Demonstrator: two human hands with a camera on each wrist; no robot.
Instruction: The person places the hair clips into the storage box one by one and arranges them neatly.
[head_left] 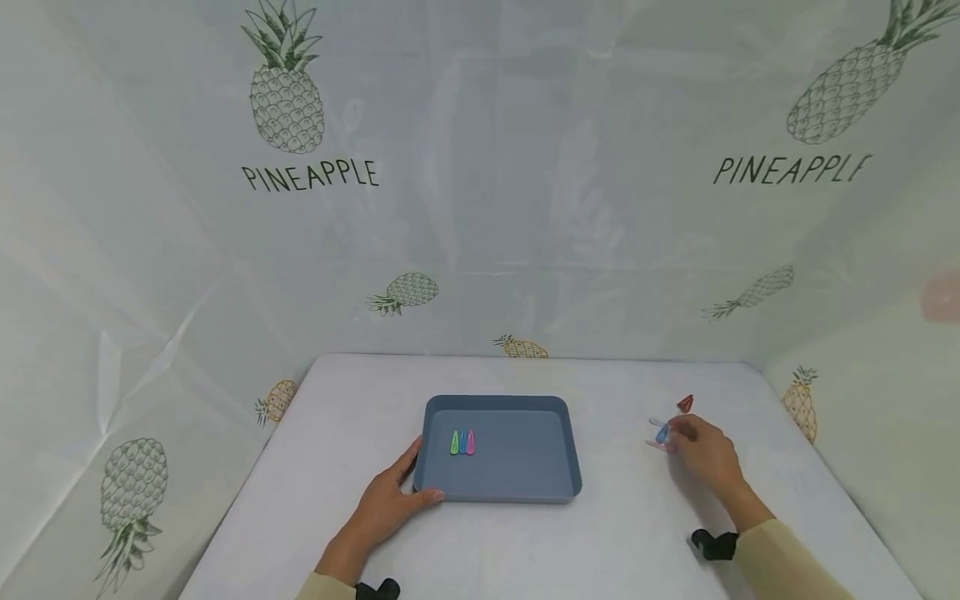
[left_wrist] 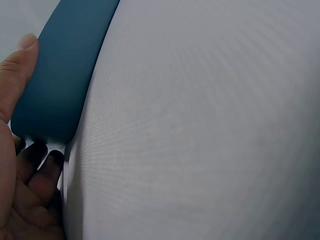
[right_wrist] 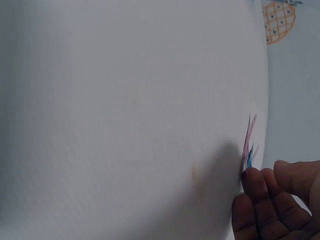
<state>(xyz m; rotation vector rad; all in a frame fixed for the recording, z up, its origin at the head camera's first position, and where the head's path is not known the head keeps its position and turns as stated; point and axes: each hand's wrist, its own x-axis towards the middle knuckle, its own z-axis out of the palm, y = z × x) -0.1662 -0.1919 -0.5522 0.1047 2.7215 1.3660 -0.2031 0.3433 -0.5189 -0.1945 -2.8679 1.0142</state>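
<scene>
A blue-grey tray [head_left: 517,492] lies on the table, with a green hair clip [head_left: 454,443], a blue one and a pink one [head_left: 471,442] side by side in its left part. My left hand [head_left: 386,508] holds the tray's near left corner, thumb at the front rim and fingers along the left side. To the right of the tray, my right hand [head_left: 705,454] has its fingertips at another blue hair clip [head_left: 662,433] and appears to pinch it. A pink clip [head_left: 656,445] and a pale clip [head_left: 657,422] lie beside it. Just beyond the fingers is a red clip [head_left: 686,404].
The white table [head_left: 615,533] ends at a hanging sheet [head_left: 487,208] printed with pineapples, which surrounds it at the back and sides. Black wrist straps [head_left: 714,545] show at both sleeves. White tabletop lies between the tray and the right-hand clips.
</scene>
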